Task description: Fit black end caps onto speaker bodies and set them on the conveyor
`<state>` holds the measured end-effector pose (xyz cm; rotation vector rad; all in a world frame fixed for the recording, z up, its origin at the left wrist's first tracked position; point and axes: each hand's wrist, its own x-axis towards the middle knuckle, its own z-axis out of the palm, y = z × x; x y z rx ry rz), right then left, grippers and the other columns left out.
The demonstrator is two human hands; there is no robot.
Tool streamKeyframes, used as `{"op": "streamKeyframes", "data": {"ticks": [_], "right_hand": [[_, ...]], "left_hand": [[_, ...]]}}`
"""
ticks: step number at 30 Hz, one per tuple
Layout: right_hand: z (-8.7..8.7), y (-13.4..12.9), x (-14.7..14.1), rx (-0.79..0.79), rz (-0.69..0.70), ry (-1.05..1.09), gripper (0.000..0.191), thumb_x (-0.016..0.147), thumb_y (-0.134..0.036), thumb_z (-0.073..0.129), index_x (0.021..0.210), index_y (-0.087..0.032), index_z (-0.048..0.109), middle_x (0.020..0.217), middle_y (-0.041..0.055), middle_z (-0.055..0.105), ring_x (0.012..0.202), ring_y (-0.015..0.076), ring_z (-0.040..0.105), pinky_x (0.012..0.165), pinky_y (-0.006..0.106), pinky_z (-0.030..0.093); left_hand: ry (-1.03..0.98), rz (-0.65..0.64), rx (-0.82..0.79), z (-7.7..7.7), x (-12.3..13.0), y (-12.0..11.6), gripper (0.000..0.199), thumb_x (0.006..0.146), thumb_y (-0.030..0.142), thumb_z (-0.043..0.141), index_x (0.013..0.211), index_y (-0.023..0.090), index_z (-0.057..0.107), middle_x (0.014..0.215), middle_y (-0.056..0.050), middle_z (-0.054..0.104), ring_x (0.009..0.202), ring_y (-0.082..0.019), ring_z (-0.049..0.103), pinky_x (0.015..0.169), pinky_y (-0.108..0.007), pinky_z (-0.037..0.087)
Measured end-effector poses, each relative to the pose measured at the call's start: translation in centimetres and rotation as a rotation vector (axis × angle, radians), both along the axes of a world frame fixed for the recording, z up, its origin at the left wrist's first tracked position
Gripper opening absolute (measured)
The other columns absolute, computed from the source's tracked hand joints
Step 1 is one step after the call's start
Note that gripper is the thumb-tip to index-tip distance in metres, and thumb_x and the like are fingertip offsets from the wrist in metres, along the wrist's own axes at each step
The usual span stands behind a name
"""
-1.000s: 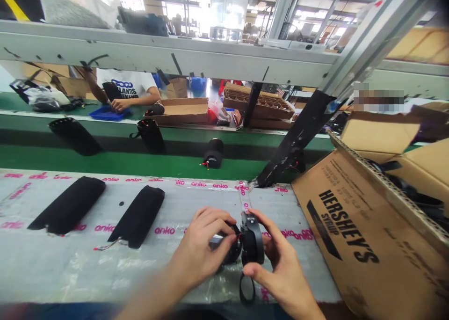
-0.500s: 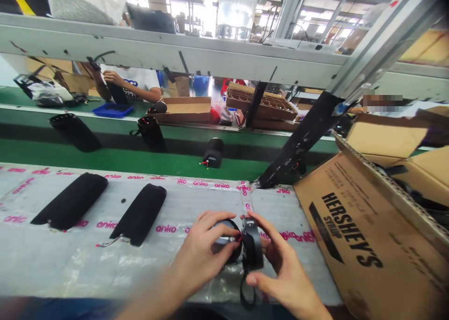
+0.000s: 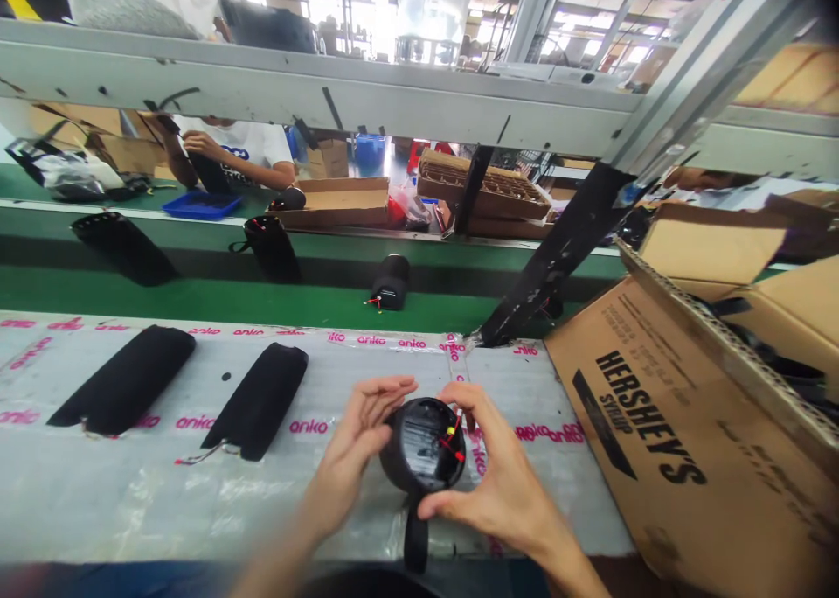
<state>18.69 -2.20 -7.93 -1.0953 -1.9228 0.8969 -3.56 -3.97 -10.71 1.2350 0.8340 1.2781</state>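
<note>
A round black speaker body sits low in the middle of the view, its open end tilted up at me. Red wires with a red plug and a yellow plug lie across that end. From its lower edge hangs a black strap. My right hand grips its right side, thumb low and fingers at the top edge. My left hand is at its left side, fingers stretched out and thumb apart; whether it touches is hard to tell. Two black fabric-covered speaker bodies lie to the left with wires at their near ends.
At the right stands an open cardboard box holding black parts. A green conveyor belt beyond the wrapped bench carries several black speaker bodies. A slanted black post rises at the bench's far edge. Across the belt, a co-worker's hands hold a dark part.
My left fingers have come off the wires and spread. The round part in my right hand has turned from edge-on to face me, and the strap has swung left with it.
</note>
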Motion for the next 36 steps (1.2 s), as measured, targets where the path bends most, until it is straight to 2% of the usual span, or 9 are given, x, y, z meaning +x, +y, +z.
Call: {"op": "streamKeyframes", "data": {"ticks": [2,6,9,12,16,18,22,28,36], "right_hand": [[-0.4,0.1,-0.7,0.004,-0.014,-0.013,0.097,0.059,-0.068,0.102,0.134,-0.026,0.057,0.144,0.0149,0.062,0.136,0.0402,0.062,0.113,0.051,0.054],[-1.2,-0.3,-1.0,-0.095,-0.025,0.032,0.092,0.063,-0.065,0.101,0.132,-0.027,0.054,0.148,0.0157,0.058,0.14,0.0398,0.06,0.118,0.054,0.05],[-2.0,-0.8,-0.2,-0.193,0.07,0.194,0.084,0.076,-0.073,0.089,0.139,-0.028,0.056,0.157,0.0145,0.053,0.15,0.0383,0.053,0.125,0.052,0.045],[-3.2,-1.4,0.5,-0.217,0.11,0.296,0.06,0.1,-0.063,0.07,0.15,-0.034,0.054,0.17,0.0106,0.044,0.161,0.0354,0.04,0.132,0.053,0.034],[-4.1,-2.3,0.5,-0.182,0.069,0.319,0.053,0.106,-0.052,0.066,0.156,-0.042,0.05,0.173,0.005,0.045,0.162,0.0325,0.039,0.135,0.055,0.031],[-3.9,-2.9,0.1,-0.179,0.012,0.278,0.05,0.109,-0.048,0.061,0.158,-0.046,0.048,0.173,0.0021,0.045,0.162,0.0298,0.04,0.135,0.053,0.031],[-3.5,-3.7,-1.0,-0.178,-0.002,0.181,0.056,0.11,-0.044,0.059,0.164,-0.047,0.044,0.177,-0.0008,0.041,0.166,0.0288,0.034,0.137,0.053,0.027],[-4.4,-3.9,-1.3,-0.425,-0.058,0.312,0.056,0.112,-0.053,0.051,0.167,-0.039,0.045,0.18,0.0001,0.037,0.17,0.0268,0.025,0.14,0.053,0.015],[-6.0,-4.2,-3.2,-0.356,-0.207,0.596,0.05,0.107,-0.048,0.065,0.153,-0.031,0.055,0.16,0.0093,0.063,0.15,0.0288,0.059,0.124,0.044,0.051]], "left_hand": [[-0.059,-0.029,-0.053,0.0,-0.6,0.3,0.038,0.111,0.041,0.047,0.143,0.024,0.059,0.158,-0.012,0.062,0.153,-0.03,0.054,0.13,-0.046,0.04],[0.198,-0.062,-0.039,-0.3,0.1,0.5,0.048,0.111,0.054,0.049,0.147,0.025,0.061,0.155,-0.01,0.065,0.144,-0.031,0.06,0.123,-0.044,0.043],[0.263,0.015,0.03,-0.3,1.2,0.4,0.046,0.114,0.054,0.04,0.136,0.025,0.068,0.144,-0.009,0.071,0.134,-0.029,0.065,0.117,-0.042,0.047],[0.306,0.097,0.088,0.7,1.7,0.6,0.047,0.116,0.049,0.032,0.128,0.023,0.07,0.132,-0.009,0.075,0.127,-0.026,0.068,0.109,-0.038,0.05],[0.491,0.091,0.181,2.9,1.2,1.5,0.04,0.116,0.045,0.038,0.124,0.024,0.071,0.126,-0.009,0.077,0.118,-0.025,0.072,0.104,-0.036,0.053],[0.545,0.053,0.152,3.4,0.7,1.9,0.038,0.115,0.044,0.043,0.119,0.024,0.074,0.123,-0.008,0.079,0.118,-0.026,0.072,0.106,-0.037,0.053],[0.409,-0.028,-0.019,2.3,0.1,1.8,0.042,0.115,0.049,0.042,0.121,0.025,0.076,0.126,-0.005,0.08,0.121,-0.026,0.073,0.108,-0.036,0.054],[0.297,0.02,-0.104,0.9,1.0,0.7,0.044,0.114,0.053,0.042,0.135,0.026,0.069,0.137,-0.006,0.076,0.129,-0.026,0.069,0.114,-0.037,0.049],[0.155,0.106,-0.199,0.8,2.1,0.9,0.039,0.114,0.048,0.042,0.12,0.024,0.072,0.128,-0.005,0.078,0.123,-0.024,0.071,0.109,-0.035,0.052]]}}
